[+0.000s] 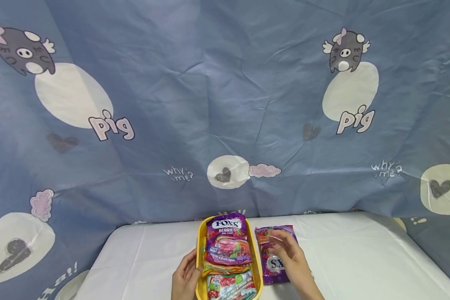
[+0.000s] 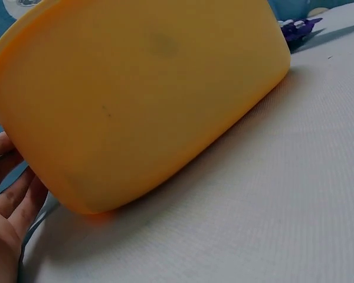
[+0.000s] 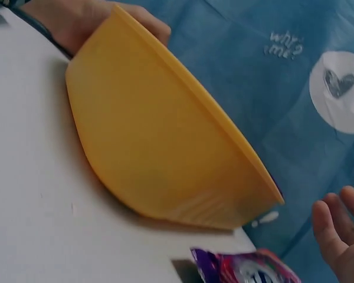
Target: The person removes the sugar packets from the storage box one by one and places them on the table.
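Observation:
A yellow plastic basket [image 1: 259, 271] stands on the white surface with several candy bags in it. On top lies a purple Fox's Berries bag [image 1: 226, 241]; a red-and-green bag [image 1: 230, 286] shows at the near end, an orange-edged one between. My left hand [image 1: 186, 276] holds the basket's left side, thumb at the rim, fingers [image 2: 25, 203] against the outer wall. Right of the basket lies another purple Fox's bag [image 1: 271, 277], its lettering upside down. Over it hovers my right hand [image 1: 290, 260], fingers loosely bent and holding nothing; in the right wrist view the hand is apart from that bag [image 3: 248, 268].
The white tabletop [image 1: 352, 254] stretches to both sides of the basket. Behind it hangs a blue curtain [image 1: 225, 104] printed with pigs, hearts and words, close to the basket's far end.

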### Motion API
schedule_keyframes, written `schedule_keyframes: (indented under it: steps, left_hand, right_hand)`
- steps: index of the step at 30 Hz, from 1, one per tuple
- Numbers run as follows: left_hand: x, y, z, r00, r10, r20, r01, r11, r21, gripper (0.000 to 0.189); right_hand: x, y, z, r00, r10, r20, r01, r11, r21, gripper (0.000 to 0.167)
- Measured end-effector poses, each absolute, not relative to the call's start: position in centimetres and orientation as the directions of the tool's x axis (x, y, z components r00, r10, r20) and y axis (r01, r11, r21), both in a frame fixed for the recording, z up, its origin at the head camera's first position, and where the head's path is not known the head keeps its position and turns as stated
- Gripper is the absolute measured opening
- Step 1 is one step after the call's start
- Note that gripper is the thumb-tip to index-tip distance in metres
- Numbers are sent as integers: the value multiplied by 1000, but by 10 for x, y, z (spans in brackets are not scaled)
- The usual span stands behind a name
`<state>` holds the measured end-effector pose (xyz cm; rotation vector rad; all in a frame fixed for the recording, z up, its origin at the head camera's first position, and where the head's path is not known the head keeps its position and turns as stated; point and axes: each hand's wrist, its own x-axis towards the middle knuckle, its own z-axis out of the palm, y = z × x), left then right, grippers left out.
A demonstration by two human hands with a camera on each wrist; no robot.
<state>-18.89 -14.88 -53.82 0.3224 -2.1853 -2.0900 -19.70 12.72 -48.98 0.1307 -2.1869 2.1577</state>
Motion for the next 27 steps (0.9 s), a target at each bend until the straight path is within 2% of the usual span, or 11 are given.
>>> schedule_keyframes:
  steps: [8, 15, 21, 27]
  left_hand:
    - [-190, -148, -542, -979, -204, -10, -6, -18, 1000, 45]
    - [-188, -151, -539, -977, -211, -24, -23, -7, 1000, 46]
    - [-189, -151, -540, -978, -206, -16, -12, -20, 1000, 47]
    - [-188, -150, -539, -979, -201, -17, -14, -16, 1000, 47]
  right_hand:
    - [-195, 112, -484, -993, -88, 75, -71, -41, -997, 32]
    - [-191, 98, -481, -967, -248, 58, -50, -40, -998, 42]
    - [-195, 84, -477, -927, -370, 56, -89, 72, -993, 46]
    - [-202, 71, -469, -947, -318, 41, -95, 155, -983, 47]
